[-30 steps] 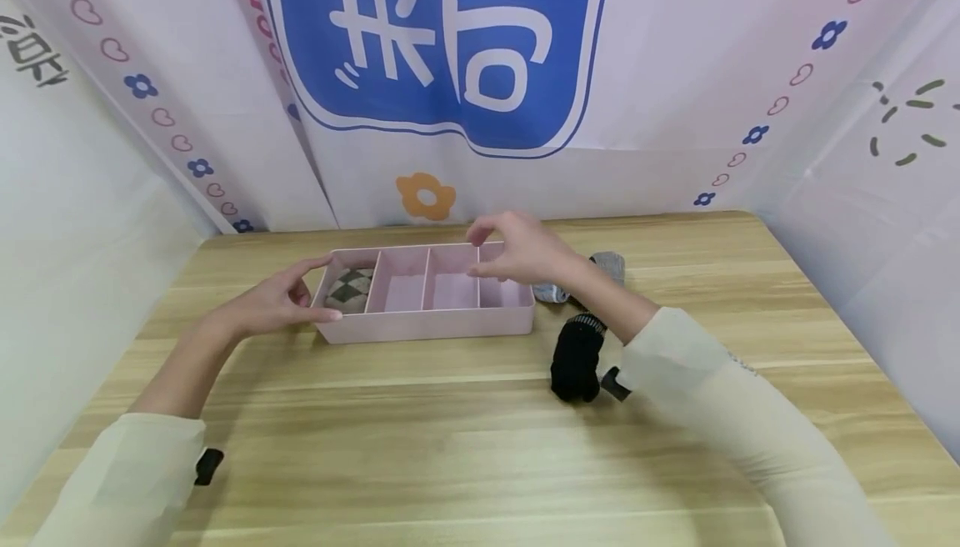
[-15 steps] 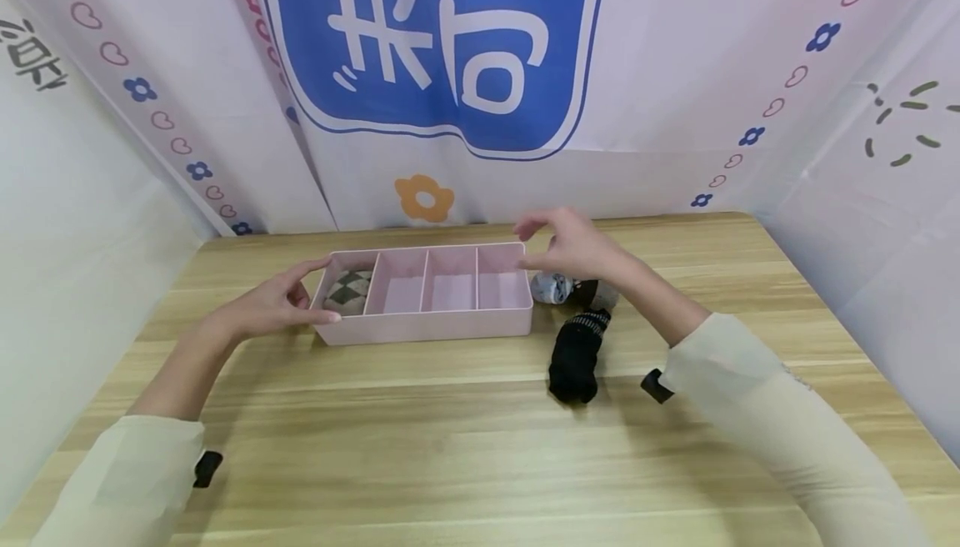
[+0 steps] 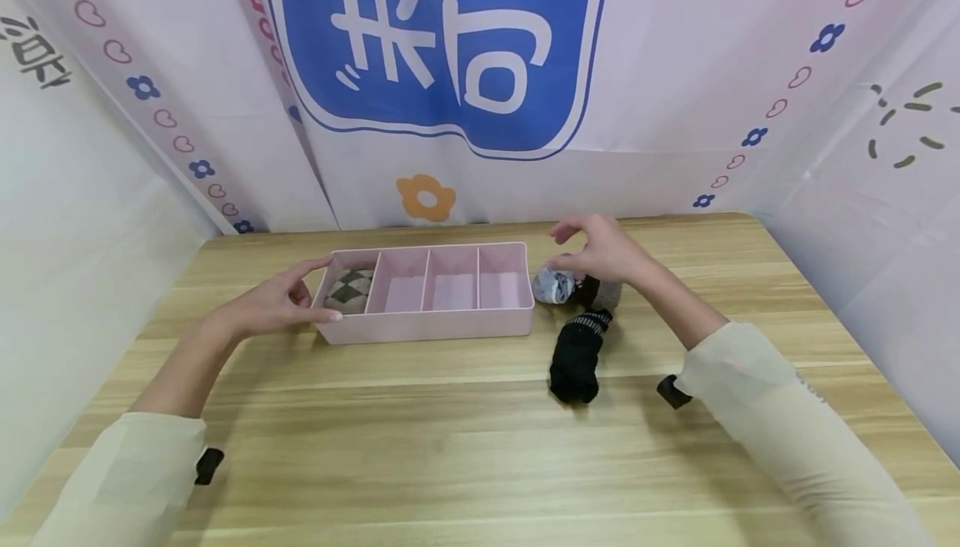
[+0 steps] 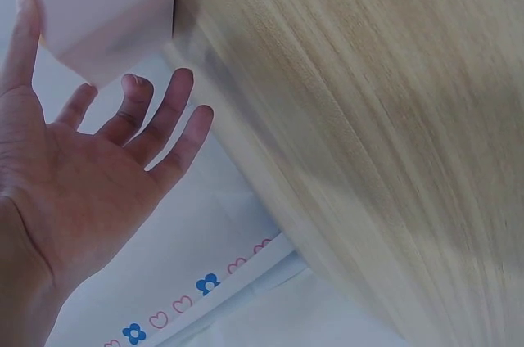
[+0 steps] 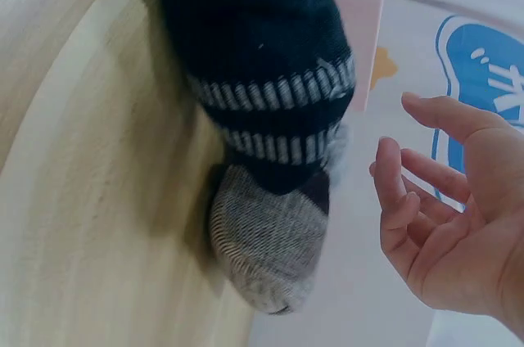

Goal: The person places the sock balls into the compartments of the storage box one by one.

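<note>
A pink divided box [image 3: 423, 326] stands near the back of the table, its leftmost compartment holding a checkered rolled sock [image 3: 350, 290]. My left hand [image 3: 273, 301] grips the box's left end, thumb at the front wall and index finger at the back corner; its other fingers are free in the left wrist view. Just right of the box, my right hand [image 3: 600, 251] hovers with nothing in it, thumb and fingers apart. Below it lie a light grey-blue rolled sock [image 3: 553, 287] and a grey-brown sock [image 5: 270, 241]. Nearer the front is a black sock [image 3: 576, 359] with white stripes.
The wooden table [image 3: 420, 447] reaches back to a printed cloth wall [image 3: 637, 180]. White cloth also hangs at both sides. Black bands [image 3: 208, 465] show at the sleeve cuffs.
My right hand has moved right, from over the box's right-hand compartments to above the socks beside it. The left hand has stayed at the box's left end.
</note>
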Available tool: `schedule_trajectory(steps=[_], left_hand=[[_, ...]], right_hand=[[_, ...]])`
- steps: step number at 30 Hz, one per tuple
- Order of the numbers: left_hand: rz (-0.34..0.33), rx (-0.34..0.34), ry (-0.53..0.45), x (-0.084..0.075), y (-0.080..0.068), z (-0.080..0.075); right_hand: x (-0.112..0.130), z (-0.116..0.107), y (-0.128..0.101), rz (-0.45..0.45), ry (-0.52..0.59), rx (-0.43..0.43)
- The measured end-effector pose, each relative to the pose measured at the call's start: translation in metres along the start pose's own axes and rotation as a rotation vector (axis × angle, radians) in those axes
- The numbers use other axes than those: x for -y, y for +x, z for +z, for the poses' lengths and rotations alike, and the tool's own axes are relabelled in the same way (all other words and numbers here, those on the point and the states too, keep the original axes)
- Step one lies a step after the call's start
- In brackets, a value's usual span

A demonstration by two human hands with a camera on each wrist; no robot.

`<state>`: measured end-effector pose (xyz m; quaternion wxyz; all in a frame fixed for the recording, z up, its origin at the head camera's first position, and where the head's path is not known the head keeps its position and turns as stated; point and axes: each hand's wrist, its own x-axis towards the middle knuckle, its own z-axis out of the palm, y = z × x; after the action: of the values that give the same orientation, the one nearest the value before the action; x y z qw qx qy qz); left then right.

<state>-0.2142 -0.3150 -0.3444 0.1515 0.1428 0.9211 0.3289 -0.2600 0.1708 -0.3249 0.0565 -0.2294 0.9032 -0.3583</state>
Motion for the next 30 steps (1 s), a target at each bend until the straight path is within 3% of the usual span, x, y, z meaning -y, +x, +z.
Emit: schedule_trajectory(steps=[9, 19, 30], left_hand=[[-0.005, -0.001, -0.001, 0.001, -0.001, 0.0], [-0.008, 0.006, -0.004, -0.001, -0.001, 0.0], [-0.01, 0.006, -0.001, 0.0, 0.0, 0.0]], right_hand=[[-0.013, 0.002, -0.001, 0.163, -0.101, 0.06], [-0.022, 0.005, 0.004, 0.204, -0.101, 0.087], [-0.024, 0.006, 0.007, 0.177, -0.13, 0.079]])
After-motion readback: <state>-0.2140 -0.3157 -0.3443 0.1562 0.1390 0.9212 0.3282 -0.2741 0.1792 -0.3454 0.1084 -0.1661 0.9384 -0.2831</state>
